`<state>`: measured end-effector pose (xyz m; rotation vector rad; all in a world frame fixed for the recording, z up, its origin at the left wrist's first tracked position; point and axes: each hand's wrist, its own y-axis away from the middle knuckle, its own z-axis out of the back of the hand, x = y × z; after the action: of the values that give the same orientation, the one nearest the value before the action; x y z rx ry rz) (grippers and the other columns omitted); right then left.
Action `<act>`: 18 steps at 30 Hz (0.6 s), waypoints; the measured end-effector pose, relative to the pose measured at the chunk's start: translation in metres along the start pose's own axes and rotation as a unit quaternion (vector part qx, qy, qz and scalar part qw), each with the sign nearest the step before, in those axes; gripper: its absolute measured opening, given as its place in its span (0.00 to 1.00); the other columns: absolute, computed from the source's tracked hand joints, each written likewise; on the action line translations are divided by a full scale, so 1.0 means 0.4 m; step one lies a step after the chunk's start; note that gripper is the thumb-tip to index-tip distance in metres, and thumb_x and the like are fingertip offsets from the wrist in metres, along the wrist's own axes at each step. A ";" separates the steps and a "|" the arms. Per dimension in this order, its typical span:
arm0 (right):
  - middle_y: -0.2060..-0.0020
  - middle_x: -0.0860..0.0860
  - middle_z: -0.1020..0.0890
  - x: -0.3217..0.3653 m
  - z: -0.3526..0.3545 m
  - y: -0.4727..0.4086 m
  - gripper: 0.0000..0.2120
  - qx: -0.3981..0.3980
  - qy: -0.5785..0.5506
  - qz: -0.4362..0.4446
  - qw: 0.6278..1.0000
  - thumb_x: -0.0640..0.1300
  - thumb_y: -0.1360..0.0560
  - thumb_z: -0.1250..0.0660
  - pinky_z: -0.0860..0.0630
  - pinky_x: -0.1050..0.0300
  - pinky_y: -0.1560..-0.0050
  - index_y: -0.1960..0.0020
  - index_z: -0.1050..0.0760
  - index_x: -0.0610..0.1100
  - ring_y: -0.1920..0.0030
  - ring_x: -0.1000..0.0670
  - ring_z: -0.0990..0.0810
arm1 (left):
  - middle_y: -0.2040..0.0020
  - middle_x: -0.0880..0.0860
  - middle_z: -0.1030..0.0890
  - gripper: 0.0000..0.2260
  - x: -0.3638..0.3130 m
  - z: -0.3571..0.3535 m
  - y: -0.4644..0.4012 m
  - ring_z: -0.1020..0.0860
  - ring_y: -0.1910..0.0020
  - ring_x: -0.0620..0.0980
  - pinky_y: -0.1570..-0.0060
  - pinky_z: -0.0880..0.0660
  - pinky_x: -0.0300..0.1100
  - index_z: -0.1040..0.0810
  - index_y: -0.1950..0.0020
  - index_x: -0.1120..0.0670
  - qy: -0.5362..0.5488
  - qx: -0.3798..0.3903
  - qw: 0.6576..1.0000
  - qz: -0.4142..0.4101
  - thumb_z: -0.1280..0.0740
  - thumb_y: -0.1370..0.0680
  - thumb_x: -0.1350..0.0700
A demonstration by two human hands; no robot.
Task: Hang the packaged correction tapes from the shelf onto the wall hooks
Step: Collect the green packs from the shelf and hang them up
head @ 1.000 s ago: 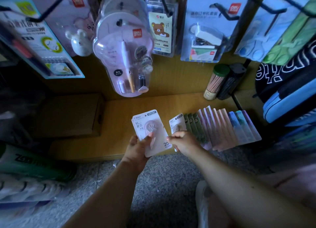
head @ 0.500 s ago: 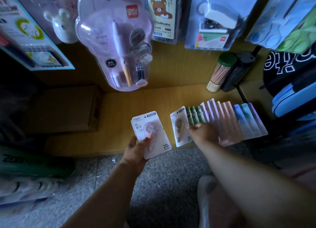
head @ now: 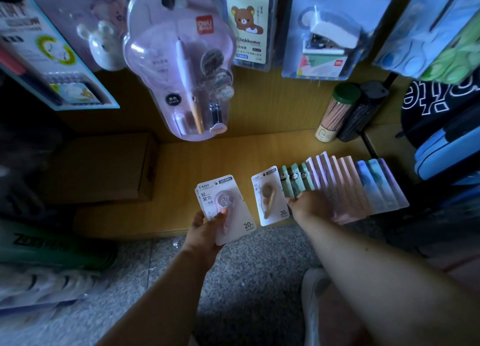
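Where right hand [head: 310,205] covers fanned correction tapes [head: 345,187], grip unclear, hooks cropped

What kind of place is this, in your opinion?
Probably a stationery shop: packaged goods such as a stapler pack hang on the wall, and a row of correction tapes is fanned out on a wooden shelf.

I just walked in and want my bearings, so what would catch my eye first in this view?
The left hand holds a small stack of packs over the shelf edge at centre. To their right, the right hand reaches into a fanned row of green, pink and blue packs on the shelf. Above hangs a big pink blister pack.
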<state>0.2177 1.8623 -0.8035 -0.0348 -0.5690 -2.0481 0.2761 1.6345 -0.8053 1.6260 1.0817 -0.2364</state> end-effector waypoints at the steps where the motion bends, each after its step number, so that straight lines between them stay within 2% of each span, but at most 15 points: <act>1: 0.55 0.44 0.15 -0.003 -0.004 0.003 0.21 0.002 0.003 -0.004 1.000 0.59 0.27 0.33 0.19 0.51 0.52 0.49 0.18 0.41 0.54 0.42 0.17 | 0.39 0.60 0.19 0.24 0.000 0.001 0.005 0.19 0.42 0.63 0.45 0.22 0.61 0.28 0.31 0.55 0.000 -0.001 1.000 0.000 0.28 0.26 0.59; 4: 0.50 0.44 0.16 -0.003 -0.019 0.009 0.25 0.008 0.007 -0.009 1.000 0.62 0.28 0.33 0.22 0.55 0.51 0.47 0.18 0.41 0.50 0.42 0.18 | 0.39 0.61 0.18 0.25 0.000 0.004 0.011 0.19 0.42 0.63 0.42 0.25 0.64 0.27 0.32 0.55 -0.007 -0.006 1.000 0.005 0.27 0.27 0.58; 9: 0.50 0.43 0.16 0.000 -0.043 0.000 0.28 0.046 -0.003 -0.023 0.999 0.65 0.32 0.31 0.21 0.51 0.48 0.49 0.18 0.41 0.49 0.42 0.18 | 0.40 0.60 0.18 0.23 0.003 0.015 -0.001 0.19 0.42 0.63 0.43 0.24 0.65 0.28 0.31 0.56 -0.009 -0.018 1.000 0.007 0.27 0.26 0.59; 14: 0.52 0.45 0.15 0.010 -0.009 0.012 0.19 0.031 -0.048 0.003 0.998 0.57 0.27 0.31 0.22 0.56 0.49 0.49 0.17 0.43 0.50 0.43 0.17 | 0.39 0.61 0.18 0.25 0.005 0.009 -0.005 0.19 0.42 0.63 0.43 0.24 0.64 0.27 0.32 0.56 -0.015 -0.026 0.999 0.011 0.26 0.28 0.58; 18: 0.52 0.43 0.15 0.020 0.025 0.031 0.14 0.035 -0.149 0.042 0.987 0.51 0.27 0.29 0.22 0.56 0.50 0.48 0.17 0.41 0.50 0.44 0.17 | 0.40 0.60 0.18 0.24 -0.004 0.000 0.010 0.19 0.43 0.62 0.45 0.22 0.61 0.28 0.32 0.55 -0.010 -0.046 0.999 0.005 0.26 0.27 0.59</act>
<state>0.2215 1.8546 -0.7878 -0.3228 -0.8096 -1.9518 0.2782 1.6338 -0.8017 1.5444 1.0546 -0.1932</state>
